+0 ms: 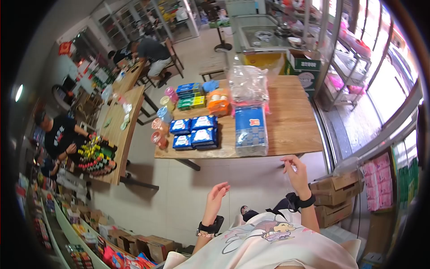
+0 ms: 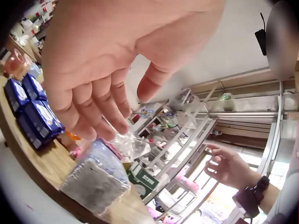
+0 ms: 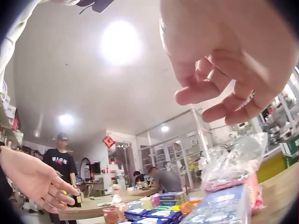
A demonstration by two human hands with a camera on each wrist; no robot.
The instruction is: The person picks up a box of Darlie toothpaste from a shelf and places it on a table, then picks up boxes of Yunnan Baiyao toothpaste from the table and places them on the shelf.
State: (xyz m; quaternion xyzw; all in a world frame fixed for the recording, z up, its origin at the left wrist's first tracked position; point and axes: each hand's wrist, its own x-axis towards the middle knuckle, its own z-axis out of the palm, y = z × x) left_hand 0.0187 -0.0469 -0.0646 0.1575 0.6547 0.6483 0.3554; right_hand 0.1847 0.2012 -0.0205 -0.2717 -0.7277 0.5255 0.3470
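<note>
Both hands are held up in front of the body, short of the wooden table (image 1: 293, 116), and neither holds anything. The left hand (image 1: 217, 197) has its fingers loosely extended. Nearer the table's front edge, the right hand (image 1: 295, 171) hangs with relaxed, slightly bent fingers. Closest to them on the table lies a blue-and-grey plastic-wrapped pack (image 1: 251, 130), with clear bagged goods (image 1: 247, 85) behind it. To its left sit stacked dark-blue packs (image 1: 204, 136). Behind those are an orange pack (image 1: 218, 102) and green-and-yellow boxes (image 1: 191, 102).
Several coloured jars (image 1: 159, 140) line the table's left edge. A second long table (image 1: 127, 130) stands left, with a person (image 1: 65, 136) beside it holding bottles. Cardboard boxes (image 1: 336, 190) are stacked at right, near a metal rack (image 1: 347, 76). More goods fill shelves at lower left.
</note>
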